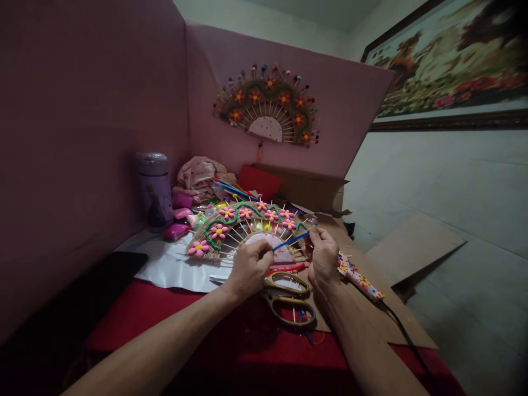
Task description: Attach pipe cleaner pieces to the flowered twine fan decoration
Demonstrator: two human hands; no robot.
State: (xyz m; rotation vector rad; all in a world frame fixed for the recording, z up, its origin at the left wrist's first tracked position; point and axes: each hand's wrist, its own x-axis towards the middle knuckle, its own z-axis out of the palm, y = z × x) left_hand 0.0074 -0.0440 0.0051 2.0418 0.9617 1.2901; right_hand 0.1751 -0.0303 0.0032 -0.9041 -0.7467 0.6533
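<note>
A fan-shaped craft piece [243, 228] of wooden sticks, with pink flowers and a green cord, lies on white paper in front of me. Both hands pinch a thin blue stick [291, 240] over its right side. My left hand [249, 269] is closed on the stick's near end. My right hand [324, 257] is closed on its far end, close to the fan's right edge. Gold-handled scissors [289, 300] lie just below my hands on the red table [165, 313].
A purple flask [154, 190], pink clay packs [177, 231], a bundle of coloured sticks [231, 188] and a cloth sit behind the fan. A dotted glue gun [358, 280] with a black cable lies on cardboard at right. A finished fan [270, 107] hangs on the pink partition.
</note>
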